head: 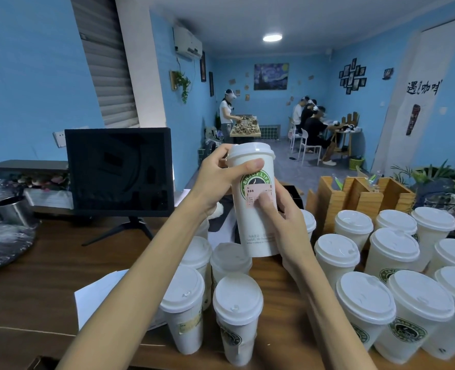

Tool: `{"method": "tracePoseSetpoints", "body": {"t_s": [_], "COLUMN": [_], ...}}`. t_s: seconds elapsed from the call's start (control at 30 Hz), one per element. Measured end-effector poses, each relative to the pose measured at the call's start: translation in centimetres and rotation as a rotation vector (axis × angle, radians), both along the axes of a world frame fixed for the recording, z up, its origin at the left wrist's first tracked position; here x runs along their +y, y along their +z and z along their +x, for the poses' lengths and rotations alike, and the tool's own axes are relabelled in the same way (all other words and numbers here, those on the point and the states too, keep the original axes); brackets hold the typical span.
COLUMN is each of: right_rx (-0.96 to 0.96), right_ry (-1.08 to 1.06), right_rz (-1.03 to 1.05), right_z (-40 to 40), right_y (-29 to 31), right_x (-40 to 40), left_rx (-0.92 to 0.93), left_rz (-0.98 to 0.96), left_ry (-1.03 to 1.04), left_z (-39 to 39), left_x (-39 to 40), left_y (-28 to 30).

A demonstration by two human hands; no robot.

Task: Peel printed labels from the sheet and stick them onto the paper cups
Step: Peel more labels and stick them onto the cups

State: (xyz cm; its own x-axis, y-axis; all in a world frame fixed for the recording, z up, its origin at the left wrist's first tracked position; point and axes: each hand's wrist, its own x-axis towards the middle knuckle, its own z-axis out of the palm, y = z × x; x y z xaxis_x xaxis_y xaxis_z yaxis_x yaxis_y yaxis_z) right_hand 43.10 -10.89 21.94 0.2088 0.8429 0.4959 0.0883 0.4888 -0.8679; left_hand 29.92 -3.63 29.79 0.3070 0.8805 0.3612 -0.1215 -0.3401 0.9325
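While our left hand curls round a lidded paper cup, we hold it raised above the worktop. Our right hand cradles its side, thumb pressing the pink label flat.

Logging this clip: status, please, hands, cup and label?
Left hand grips raised cup near lid. Right hand holds cup, thumb pressing label flat. Nothing in the way.

A matt white paper cup with a smooth plastic lid is being shown. At seven o'clock, a dark wood-grain counter is being seen; at two o'clock, pale wooden holders.
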Motion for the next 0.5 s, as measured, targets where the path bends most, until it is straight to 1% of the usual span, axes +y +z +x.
{"method": "tracePoseSetpoints", "body": {"t_s": [0.03,0.13,0.3,0.4,0.5], "right_rx": [0.008,-0.048,-0.068,-0.096,-0.091], "right_ry": [0.013,0.021,-0.047,-0.068,-0.112], "right_rz": [0.006,0.008,0.003,-0.011,-0.041], "right_z": [0.3,0.8,1.9,2.1,2.1], "right_y": [-0.2,-0.7,-1.1,-0.6,-0.3], "right_x": [0.1,0.5,2.0,3.1,5.0], "left_rx": [0.002,0.037,0.199,0.281,0.306], "left_rz": [0.002,0.027,0.094,0.133,0.184], "left_ry": [-0.007,-0.003,-0.009,0.048,0.083], "left_z": [0.0,-0.1,-0.1,-0.1,-0.1], "left_x": [0.1,0.3,0.8,1.7,2.9], "left_y": [0.0,-0.1,0.5,1.1,1.1]}}
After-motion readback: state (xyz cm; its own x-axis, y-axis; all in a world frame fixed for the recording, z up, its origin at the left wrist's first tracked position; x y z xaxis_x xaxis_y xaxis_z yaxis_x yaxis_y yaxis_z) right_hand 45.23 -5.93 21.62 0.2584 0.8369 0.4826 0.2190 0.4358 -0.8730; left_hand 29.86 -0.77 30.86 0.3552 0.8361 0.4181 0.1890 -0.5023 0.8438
